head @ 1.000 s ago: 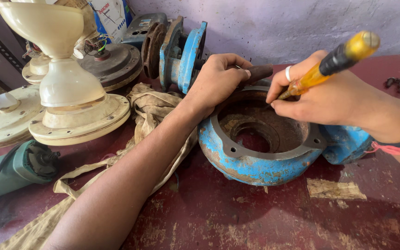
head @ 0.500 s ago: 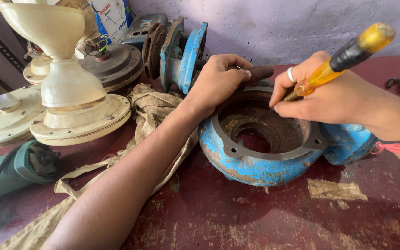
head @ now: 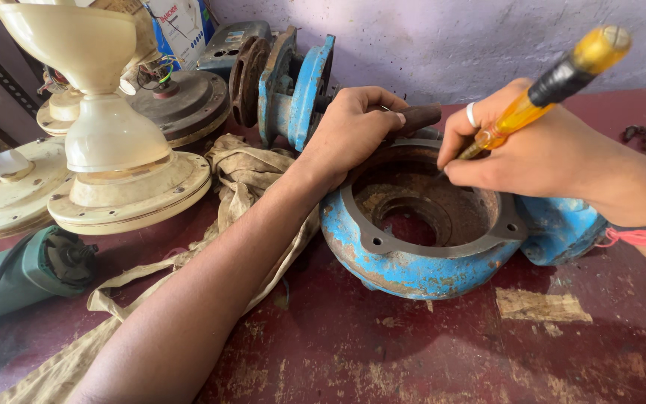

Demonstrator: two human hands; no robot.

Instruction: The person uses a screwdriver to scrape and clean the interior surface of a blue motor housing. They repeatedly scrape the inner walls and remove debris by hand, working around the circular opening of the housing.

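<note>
Head view: left hand (head: pixel 349 131) grips rim of rusty blue pump casing (head: pixel 420 239) on worktop (head: pixel 413 352); right hand (head: pixel 532 153), fist closed on yellow-handled screwdriver (head: pixel 543 86), works tip inside bore. Rust and scale remain throughout; cleaning looks early. Rag (head: pixel 241 179) beside left hand.
</note>
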